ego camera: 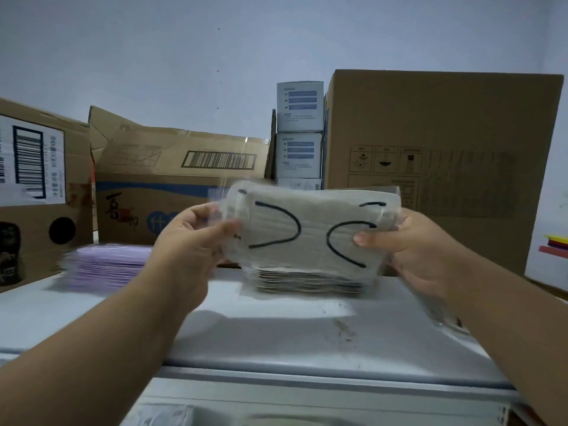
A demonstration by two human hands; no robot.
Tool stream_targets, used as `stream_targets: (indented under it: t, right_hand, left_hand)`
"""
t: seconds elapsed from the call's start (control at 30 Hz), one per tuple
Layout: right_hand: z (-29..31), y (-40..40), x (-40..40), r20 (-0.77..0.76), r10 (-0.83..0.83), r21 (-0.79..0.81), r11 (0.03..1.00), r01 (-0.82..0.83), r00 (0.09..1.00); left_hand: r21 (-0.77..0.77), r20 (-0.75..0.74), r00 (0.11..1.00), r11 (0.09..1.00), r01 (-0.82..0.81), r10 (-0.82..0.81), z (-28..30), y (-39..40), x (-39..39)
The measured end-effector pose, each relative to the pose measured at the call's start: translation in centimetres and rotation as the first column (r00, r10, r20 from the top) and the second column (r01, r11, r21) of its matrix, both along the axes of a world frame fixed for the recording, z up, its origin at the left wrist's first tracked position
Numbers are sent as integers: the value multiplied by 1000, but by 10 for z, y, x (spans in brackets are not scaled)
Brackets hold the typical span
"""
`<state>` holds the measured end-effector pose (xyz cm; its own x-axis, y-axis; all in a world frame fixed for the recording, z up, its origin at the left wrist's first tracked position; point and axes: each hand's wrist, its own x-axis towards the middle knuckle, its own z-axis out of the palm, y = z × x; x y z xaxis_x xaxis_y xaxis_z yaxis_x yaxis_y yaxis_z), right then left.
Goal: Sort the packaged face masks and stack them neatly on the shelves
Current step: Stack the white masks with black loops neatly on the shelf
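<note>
Pale wall (184,56) behind, white shelf top (276,327) in front, scuffed with a dark smudge near the middle; front edge blurred and cut off at the bottom. Held up over the shelf between both hands: a clear-wrapped pack of grey face masks (310,229), black ear loops showing through the film, tilted toward the camera. Left hand (187,241) gripping the pack's left end, thumb on the front, fingers curled behind and hidden by the wrapper; right hand (408,250) gripping the right end, thumb pressed on the front, remaining fingers out of sight behind the pack. Directly beneath, a stack of grey packs (307,281) lying flat on the shelf, upper part covered by the held pack; touching or apart, cannot tell. To the left, a low stack of purple packs (104,265), smeared by motion blur, right end hidden by the left wrist. Along the back: a large brown carton (445,142) on the right, a crushed carton with a barcode (184,186) in the middle, another carton (40,186) cut off at the left edge; small white boxes (299,130) stacked between cartons, print too small to read. Coloured strips (556,244) clipped by the right edge, unidentifiable.
</note>
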<state>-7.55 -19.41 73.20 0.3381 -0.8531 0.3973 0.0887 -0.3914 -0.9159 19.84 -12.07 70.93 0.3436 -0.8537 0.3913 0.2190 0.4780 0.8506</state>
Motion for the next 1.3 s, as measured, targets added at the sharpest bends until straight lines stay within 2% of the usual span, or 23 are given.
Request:
stream_targets:
  t: [0.1,0.2,0.33,0.5,0.67,0.73,0.8,0.93,1.03,1.1,1.17,1.3]
  right_hand:
    - [-15,-5,-11,-82,18,81,997,-11,996]
    - [-26,-7,-11,-100,-14,149,988,29,995]
    - [-28,-5,-11,-102,14,129,992,-1,995]
    - [-24,-4,-8,5,-18,35,999,18,1000]
    - [-28,-3,-14,-111,39,170,985,-20,993]
    - [-28,-1,-13,-123,69,196,980,-44,990]
    - [-28,1,-11,-115,91,208,976,-66,989]
    - [-27,2,-10,-60,50,153,987,-41,997]
    - [-27,6,-10,-182,67,196,980,-31,981]
    - [-27,5,-11,-226,43,192,981,2,973]
    - [-23,-1,-11,-240,-35,116,991,65,970]
    - [7,-18,-8,-129,-211,20,976,215,969]
  left_hand:
    - [134,277,960,991,9,-47,-7,-3,-10]
    - [234,399,904,970,60,-152,-15,-9,-16]
    - [208,399,910,978,31,-113,-17,-12,-13]
    - [117,296,951,992,54,-87,-15,-10,-8]
    - [229,359,930,973,-9,-76,-17,-6,-9]
    - [268,369,922,963,18,-120,-18,-2,-12]
    - [279,362,920,959,50,-153,-18,1,-14]
    - [204,351,933,979,5,-77,-15,1,-18]
    - [298,392,904,953,51,-171,-16,4,-22]
    - [317,482,864,948,-17,-145,-12,5,-20]
    - [300,550,831,948,-104,-83,-2,1,-15]
    - [259,520,849,929,-263,96,27,-23,-6]
